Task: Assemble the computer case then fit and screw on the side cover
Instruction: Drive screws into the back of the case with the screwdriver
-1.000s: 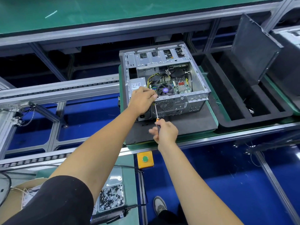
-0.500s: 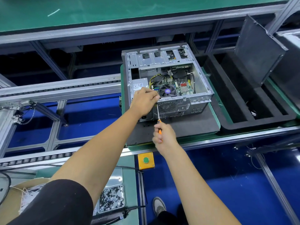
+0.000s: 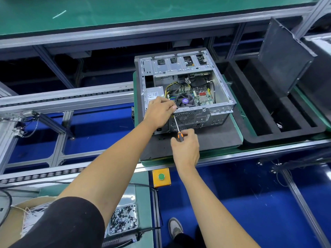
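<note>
The left hand (image 3: 159, 111) lies curled over the near top edge of the open computer case (image 3: 186, 92), its fingers bent down on the metal rim beside the fan; whether it pinches anything there I cannot tell. Just below it, the right hand (image 3: 185, 147) grips the orange-and-black handle of a screwdriver (image 3: 177, 127), whose thin shaft slants up to the case's rear panel right under the left hand's knuckles. The case sits on a dark foam mat (image 3: 206, 140), open side up, with motherboard and cables showing. To the right of both hands a black foam tray (image 3: 279, 122) holds the dark side cover (image 3: 284, 56) leaning upright. Below the left forearm, a clear box (image 3: 123, 219) holds small dark screws.
</note>
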